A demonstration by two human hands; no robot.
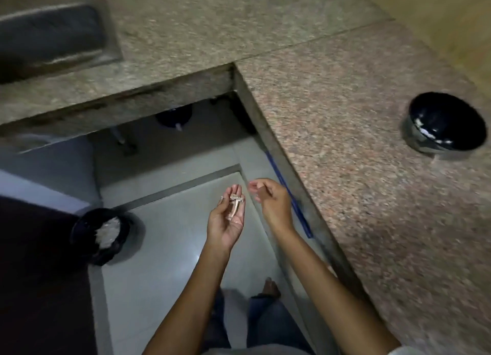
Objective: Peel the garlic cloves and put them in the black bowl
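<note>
My left hand (227, 221) is held palm up over the floor, fingers nearly straight, with a garlic stem and bits of dry skin (235, 204) lying on the palm. My right hand (268, 199) hovers just to its right, fingers loosely curled; whether it pinches anything I cannot tell. The black bowl (445, 123) stands on the granite counter (345, 131) far to the right, with a few pale pieces at its near inner wall. The image is blurred.
A black bin (105, 233) lined with a dark bag and holding pale scraps stands on the grey tiled floor to the left. A sink (50, 35) is set in the counter at the top left. My legs and a bare foot (271, 287) show below.
</note>
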